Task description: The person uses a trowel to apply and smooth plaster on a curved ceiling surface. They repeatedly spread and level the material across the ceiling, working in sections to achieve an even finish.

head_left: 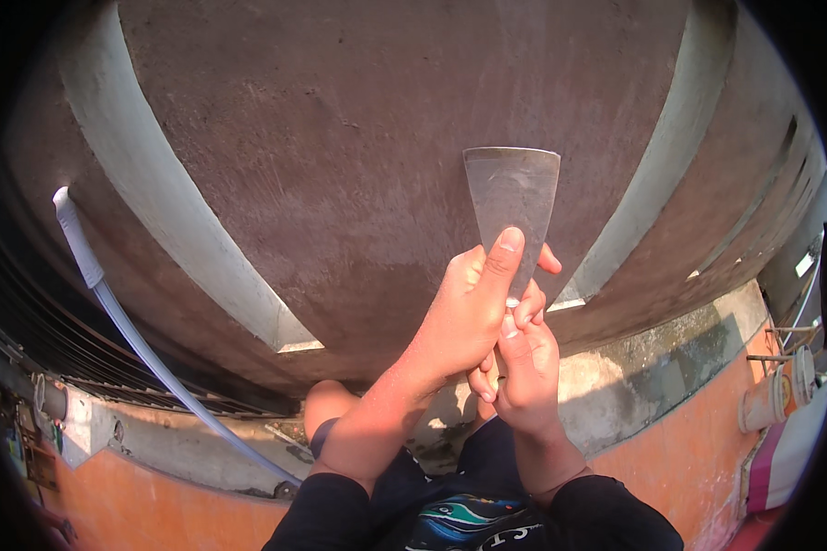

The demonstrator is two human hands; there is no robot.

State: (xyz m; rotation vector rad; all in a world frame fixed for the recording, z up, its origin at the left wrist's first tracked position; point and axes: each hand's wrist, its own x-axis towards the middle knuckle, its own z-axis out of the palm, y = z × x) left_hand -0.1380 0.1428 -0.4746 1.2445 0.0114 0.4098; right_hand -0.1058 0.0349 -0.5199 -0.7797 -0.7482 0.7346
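A putty knife (515, 188) with a wide, flared grey metal blade points up and away from me, its broad edge close to or against the brown wall (340, 156). I cannot tell whether it touches. My left hand (469, 308) is closed around the lower blade, thumb lying flat on its face and fingertips showing past the right side. Just below, my right hand (528, 363) is closed at the handle end, its fingers bent against my left hand. Both hands hide most of the handle.
Two pale recessed strips (170, 165) (657, 174) run down the wall. A whitish hose (152, 354) curves from the wall at left toward my legs. Dark metal bars (41, 317) stand at far left. Buckets (772, 399) hang or stand at right, near an orange surface (675, 459).
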